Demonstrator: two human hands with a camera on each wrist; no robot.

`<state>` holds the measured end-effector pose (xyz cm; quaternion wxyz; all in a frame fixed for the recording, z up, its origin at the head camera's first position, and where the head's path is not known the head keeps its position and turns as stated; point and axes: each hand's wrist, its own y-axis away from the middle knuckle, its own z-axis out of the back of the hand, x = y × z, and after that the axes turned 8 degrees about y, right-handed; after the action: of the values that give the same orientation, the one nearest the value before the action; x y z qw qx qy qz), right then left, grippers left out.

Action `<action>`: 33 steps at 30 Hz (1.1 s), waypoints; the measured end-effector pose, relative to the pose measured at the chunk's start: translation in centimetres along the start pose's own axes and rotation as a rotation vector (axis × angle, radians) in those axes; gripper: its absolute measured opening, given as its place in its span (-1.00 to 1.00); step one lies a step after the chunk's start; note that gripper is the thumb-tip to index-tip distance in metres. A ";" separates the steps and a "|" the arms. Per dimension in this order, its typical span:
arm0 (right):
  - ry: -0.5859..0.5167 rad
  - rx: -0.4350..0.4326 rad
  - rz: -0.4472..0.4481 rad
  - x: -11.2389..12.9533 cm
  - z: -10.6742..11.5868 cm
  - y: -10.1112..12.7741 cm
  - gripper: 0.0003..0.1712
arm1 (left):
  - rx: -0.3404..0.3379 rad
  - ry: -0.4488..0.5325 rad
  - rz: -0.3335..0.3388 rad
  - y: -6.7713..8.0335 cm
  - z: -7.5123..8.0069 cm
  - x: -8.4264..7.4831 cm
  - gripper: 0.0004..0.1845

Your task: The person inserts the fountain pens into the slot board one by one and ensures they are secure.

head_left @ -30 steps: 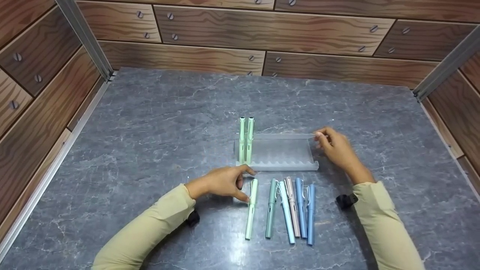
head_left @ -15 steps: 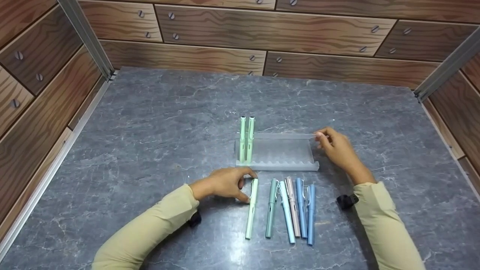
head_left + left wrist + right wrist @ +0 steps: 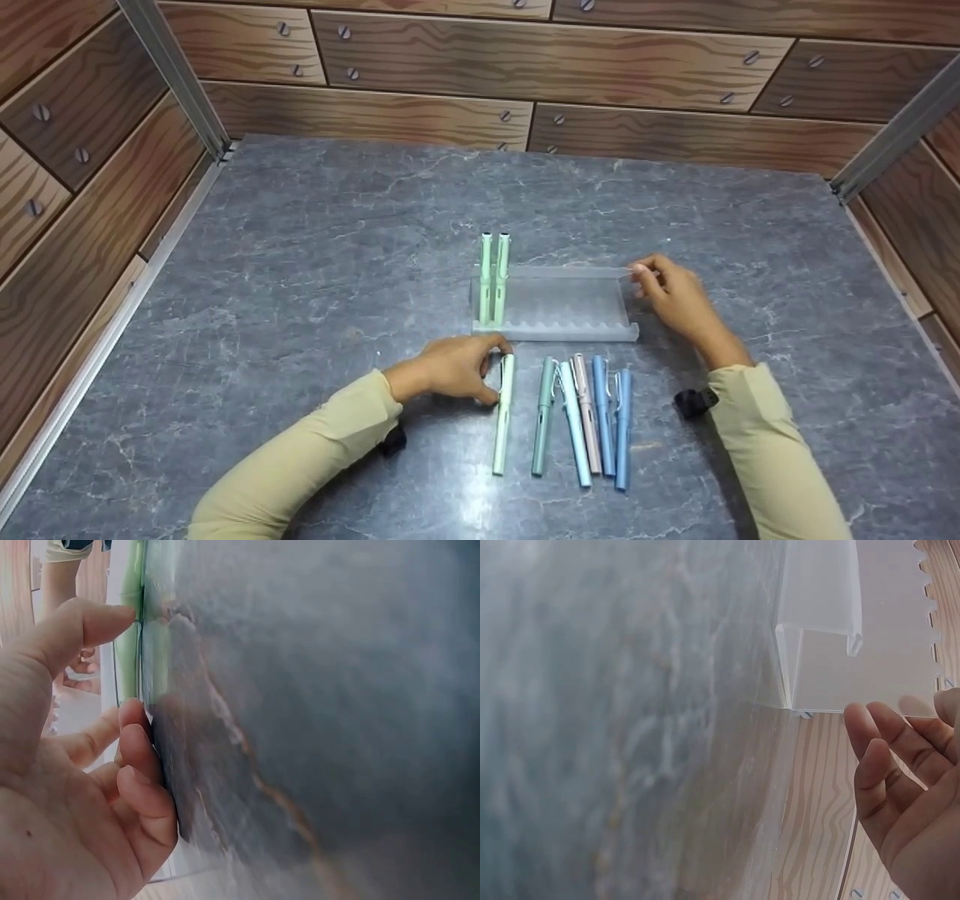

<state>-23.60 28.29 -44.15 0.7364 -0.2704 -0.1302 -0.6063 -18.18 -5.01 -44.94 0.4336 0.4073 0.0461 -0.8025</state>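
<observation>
Pale-green pen (image 3: 502,416) pinched by left hand (image 3: 450,367) fingers; right hand (image 3: 671,294) fingers pinching frosted rack (image 3: 555,304) corner.

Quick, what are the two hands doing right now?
Left hand: fingers pinch the top of the pale green pen lying on the table.
Right hand: fingertips hold the far right corner of the clear pen rack.

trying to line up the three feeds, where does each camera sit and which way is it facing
Head: worn on the head, looks forward and down at the marble table, the clear pen rack and loose pens; both sleeves, left hand and right hand show.
Left wrist: sits at that wrist, looks along the tabletop; palm and fingers show beside the pale green pen.
Right wrist: sits at that wrist, looks along the tabletop at the rack; fingertips show.
Shared: the rack appears in head and right wrist views.
</observation>
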 end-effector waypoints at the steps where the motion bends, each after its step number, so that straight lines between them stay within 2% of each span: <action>1: -0.002 -0.001 0.001 0.1 0.0 0.0 -0.70 | -0.004 0.000 0.000 0.1 0.0 0.0 -0.31; 6: -0.007 -0.016 0.009 0.1 0.0 0.1 -0.74 | -0.016 0.014 -0.021 0.5 0.3 -0.1 -0.31; 13: 0.008 -0.026 0.020 -0.1 -0.1 0.1 -0.74 | -0.007 0.090 -0.038 0.8 0.8 0.0 -0.33; 21: -0.020 -0.009 -0.009 0.0 -0.1 0.1 -0.74 | 0.039 0.291 -0.024 0.8 0.8 0.4 -0.34; 27: -0.020 -0.014 -0.003 -0.1 0.0 0.1 -0.74 | 0.080 0.457 -0.066 0.9 1.1 0.7 -0.36; 33: -0.007 0.000 0.002 0.0 0.0 0.1 -0.71 | 0.099 0.566 -0.095 0.8 1.1 1.0 -0.36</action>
<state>-23.53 28.32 -44.12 0.7366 -0.2725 -0.1323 -0.6047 -18.54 -6.65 -44.63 0.3451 0.6332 0.1451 -0.6774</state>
